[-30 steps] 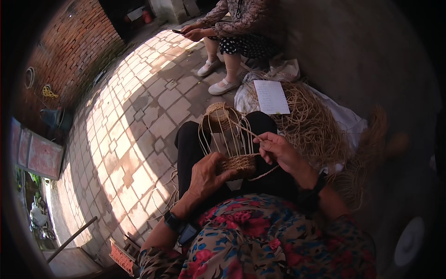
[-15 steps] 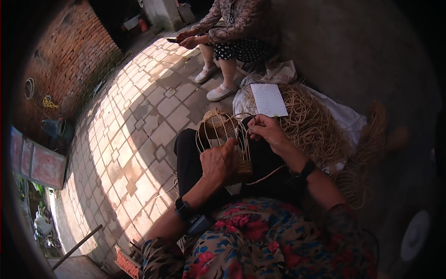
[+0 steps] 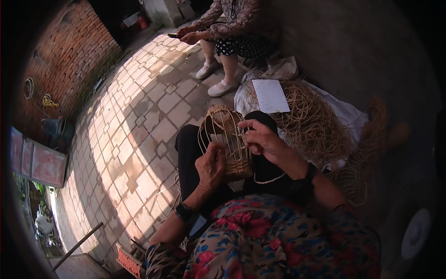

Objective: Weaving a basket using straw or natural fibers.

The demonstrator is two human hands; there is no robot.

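An open cage-like frame of pale vertical rods, with braided bands at top and bottom, rests between my knees. My left hand is closed at the frame's left front, thumb and fingers pinched on the rods. My right hand is at the right side of the rods, index finger reaching across and other fingers bent; what it pinches is too small to make out. A length of twisted cord hangs from the lower band across my dark trousers.
Tangled straw cords lie on a white sheet at right, with a paper sheet on them. A seated person in front holds a dark phone. A brick wall and leaning panels stand left of the paved floor.
My right hand rose with a cord, then came down and inward onto the rods. My left hand moved up from the braided band, then shifted slightly left.
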